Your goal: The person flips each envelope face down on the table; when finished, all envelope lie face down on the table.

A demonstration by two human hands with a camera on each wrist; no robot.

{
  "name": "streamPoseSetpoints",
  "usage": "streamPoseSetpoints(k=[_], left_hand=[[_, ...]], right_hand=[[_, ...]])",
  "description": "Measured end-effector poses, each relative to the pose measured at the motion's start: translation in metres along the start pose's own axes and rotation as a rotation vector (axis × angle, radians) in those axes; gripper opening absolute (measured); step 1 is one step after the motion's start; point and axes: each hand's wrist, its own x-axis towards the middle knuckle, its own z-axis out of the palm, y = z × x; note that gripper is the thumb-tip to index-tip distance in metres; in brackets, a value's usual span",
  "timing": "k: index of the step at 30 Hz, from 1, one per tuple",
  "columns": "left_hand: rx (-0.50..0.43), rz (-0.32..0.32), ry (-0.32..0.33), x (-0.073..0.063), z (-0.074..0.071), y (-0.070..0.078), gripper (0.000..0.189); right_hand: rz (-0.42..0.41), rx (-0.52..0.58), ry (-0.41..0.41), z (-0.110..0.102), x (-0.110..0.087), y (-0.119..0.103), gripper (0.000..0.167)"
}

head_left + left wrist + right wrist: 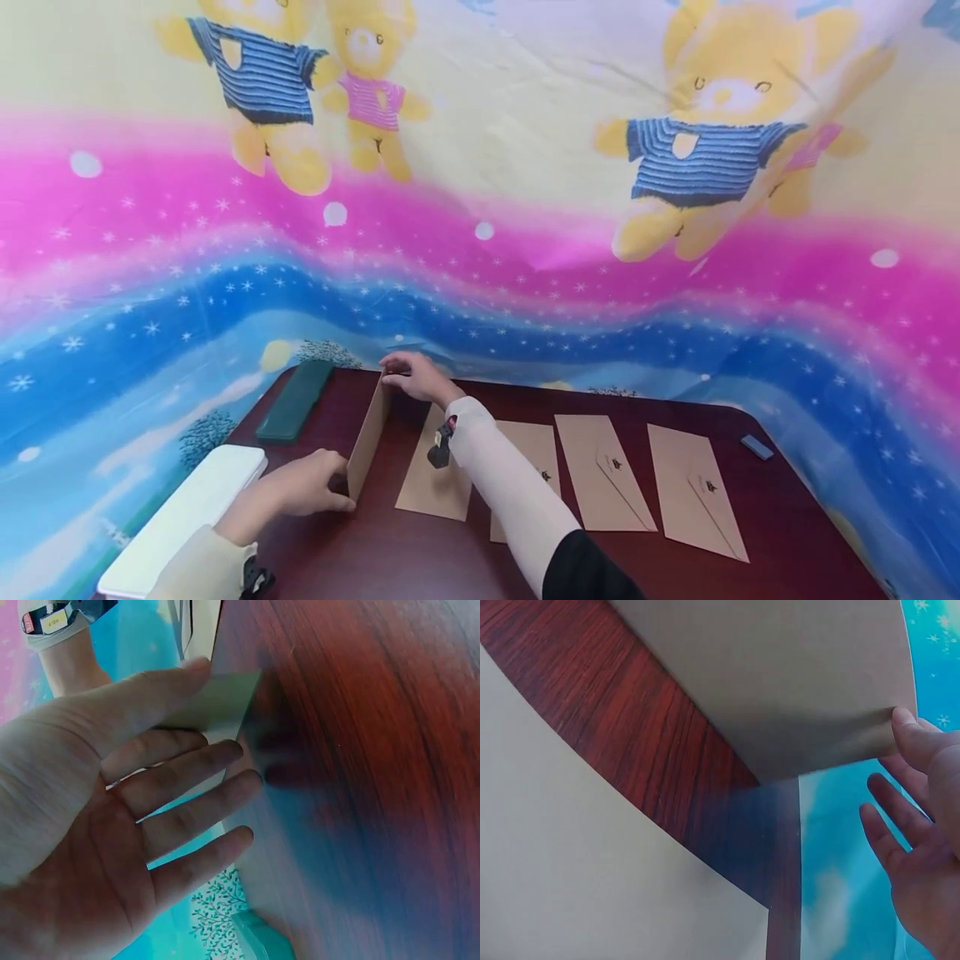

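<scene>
On the bench (382,558), four envelopes (603,475) lie in a row, from the middle to the right, and a small block (757,447) is right of the last one. At left, the box (183,521) is near, the case (296,402) far. Between case and row is a fifth envelope (367,446), the left hand (303,485) at its near end, the right hand (422,379) at its far end.

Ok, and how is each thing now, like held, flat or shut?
Held envelope: upright
Left hand: pinching held envelope's near end
Right hand: pinching held envelope's far end
Four other envelopes: lying flat
Rightmost envelope's flap: folded down
White case: looks shut
Green case: looks shut
Small blue block: lying flat
</scene>
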Motion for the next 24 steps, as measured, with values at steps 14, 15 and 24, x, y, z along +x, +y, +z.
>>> streamPoseSetpoints(k=[14, 15, 24], left_hand=[[-0.003, -0.011, 0.211, -0.006, 0.0, 0.01, 0.128], [-0.007, 0.02, 0.226, -0.007, -0.002, 0.011, 0.127], [0.091, 0.115, 0.275, -0.012, -0.007, 0.019, 0.077]], right_hand=[[-0.017, 0.041, 0.009, 0.002, 0.0, 0.0, 0.035], [-0.015, 0.035, 0.008, 0.002, 0.001, -0.001, 0.035], [0.009, -0.009, 0.008, 0.003, 0.0, 0.0, 0.035]])
